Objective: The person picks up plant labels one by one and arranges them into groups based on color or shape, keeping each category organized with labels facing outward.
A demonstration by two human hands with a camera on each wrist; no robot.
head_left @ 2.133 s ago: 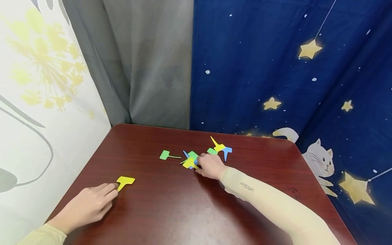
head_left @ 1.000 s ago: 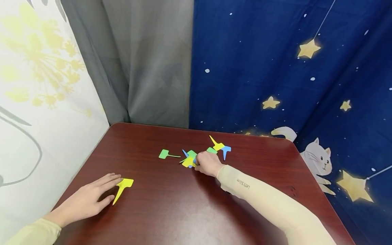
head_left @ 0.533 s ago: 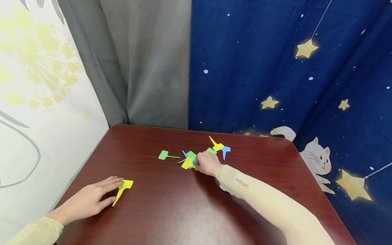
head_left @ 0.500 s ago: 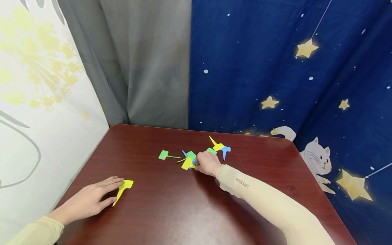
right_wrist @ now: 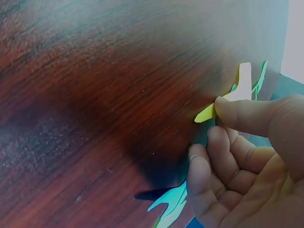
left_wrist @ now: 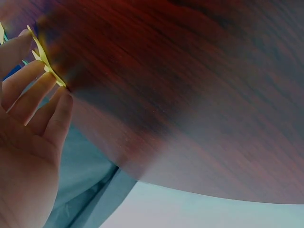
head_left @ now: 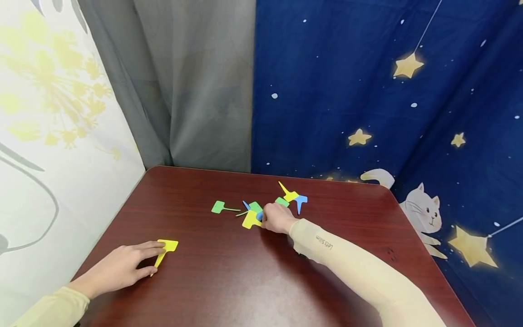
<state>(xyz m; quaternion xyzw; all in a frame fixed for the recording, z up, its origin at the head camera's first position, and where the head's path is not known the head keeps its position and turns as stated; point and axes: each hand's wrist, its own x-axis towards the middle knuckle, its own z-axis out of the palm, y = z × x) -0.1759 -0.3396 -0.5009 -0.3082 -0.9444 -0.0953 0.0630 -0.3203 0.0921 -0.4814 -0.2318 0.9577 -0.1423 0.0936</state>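
Note:
In the head view my left hand (head_left: 122,268) is at the table's left side, holding a yellow T-shaped plant label (head_left: 170,245). Its fingertips lie on the label's head, its thumb at the pointed end; the left wrist view shows the label (left_wrist: 42,52) between them. My right hand (head_left: 278,218) reaches to a small pile mid-table. Its thumb and forefinger pinch the stem of another yellow plant label (right_wrist: 205,114), whose head (head_left: 249,220) points left. Under and beside that one lie a green label (head_left: 255,206) and a blue label (head_left: 259,216), partly hidden.
A lone green label (head_left: 218,207) lies left of the pile. Behind my right hand are a green label (head_left: 282,201), a yellow label (head_left: 291,196) and a blue label (head_left: 301,200). Curtains (head_left: 212,91) stand behind the brown table (head_left: 212,281).
My left hand first gripped its label by the stem, then lay flat over it, and now holds it between fingers and thumb. The right hand's yellow label has shifted slightly towards me.

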